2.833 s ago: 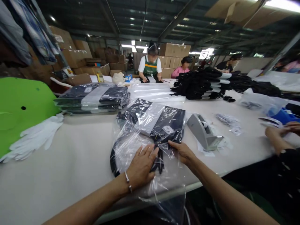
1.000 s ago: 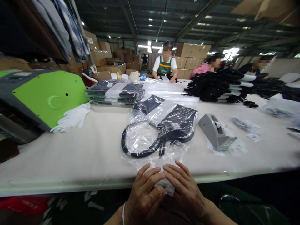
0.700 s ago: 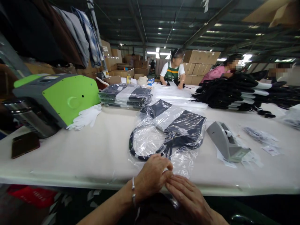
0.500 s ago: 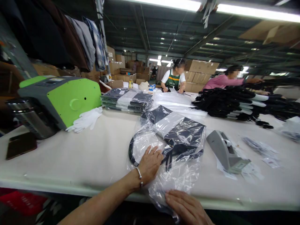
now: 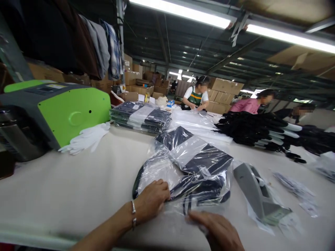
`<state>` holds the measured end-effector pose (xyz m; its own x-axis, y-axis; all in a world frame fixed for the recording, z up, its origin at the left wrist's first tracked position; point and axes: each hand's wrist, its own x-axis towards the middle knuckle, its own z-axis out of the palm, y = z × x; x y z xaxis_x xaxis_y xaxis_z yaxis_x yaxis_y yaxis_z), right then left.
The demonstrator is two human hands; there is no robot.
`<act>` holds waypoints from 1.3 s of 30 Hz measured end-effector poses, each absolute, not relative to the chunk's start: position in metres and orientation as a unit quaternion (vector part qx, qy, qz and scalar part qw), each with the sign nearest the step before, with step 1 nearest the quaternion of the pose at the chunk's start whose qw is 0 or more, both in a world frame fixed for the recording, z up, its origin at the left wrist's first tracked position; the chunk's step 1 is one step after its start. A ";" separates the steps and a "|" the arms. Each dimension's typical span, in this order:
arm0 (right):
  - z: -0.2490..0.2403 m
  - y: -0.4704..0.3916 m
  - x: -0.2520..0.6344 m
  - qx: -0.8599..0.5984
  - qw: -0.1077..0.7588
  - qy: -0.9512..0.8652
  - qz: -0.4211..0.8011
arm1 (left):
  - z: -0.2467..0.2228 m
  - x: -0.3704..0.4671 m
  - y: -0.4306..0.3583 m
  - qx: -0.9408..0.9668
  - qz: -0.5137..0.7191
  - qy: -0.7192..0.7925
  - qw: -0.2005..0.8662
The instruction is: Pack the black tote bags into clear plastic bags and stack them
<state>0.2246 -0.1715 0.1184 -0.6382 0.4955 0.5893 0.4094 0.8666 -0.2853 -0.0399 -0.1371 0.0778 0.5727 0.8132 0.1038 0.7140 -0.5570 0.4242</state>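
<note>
A clear plastic bag (image 5: 154, 170) lies on the table in front of me. Inside it is a folded navy article (image 5: 209, 158) with a pale grey band and dark straps; its exact kind I cannot make out. My left hand (image 5: 153, 200), a silver bangle at its wrist, has its fingers curled on the bag's lower left part. At the near end, my right hand (image 5: 218, 226) is closed on the loose plastic, slightly smeared by motion. Its fingertips are partly hidden.
A grey tape dispenser (image 5: 259, 191) stands right of the bag, near loose labels (image 5: 297, 188). Behind lie bagged articles (image 5: 141, 116), clear bags (image 5: 195, 122) and a black strap pile (image 5: 256, 130). White gloves (image 5: 86, 137) lie by a green machine (image 5: 78, 111). Co-workers (image 5: 196, 96) stand across the table.
My left hand has slid toward me and left, its spread fingers now curled. My right hand has gone from lying flat to gripping the bag's near end. The view has tilted up.
</note>
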 end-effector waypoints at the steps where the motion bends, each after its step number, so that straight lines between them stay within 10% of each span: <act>1: 0.128 -0.153 0.216 -0.271 0.349 -0.894 0.075 | 0.080 -0.046 -0.132 0.861 0.142 0.433 0.226; 8: 0.121 -0.011 0.157 -0.487 0.267 -0.798 0.235 | 0.087 -0.076 -0.099 0.635 0.227 0.474 0.566; 18: 0.078 0.017 0.157 -0.527 0.278 -0.754 0.277 | 0.104 -0.041 -0.023 0.760 0.290 0.537 0.225; 39: 0.082 0.027 0.160 -0.558 0.260 -0.717 0.327 | 0.077 -0.019 0.041 0.731 0.238 0.575 0.280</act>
<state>0.1602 0.0269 0.0816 -0.2416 0.9703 0.0068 0.6307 0.1624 -0.7588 -0.0191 0.0411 0.0771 0.2251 0.9740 0.0264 0.7078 -0.1821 0.6825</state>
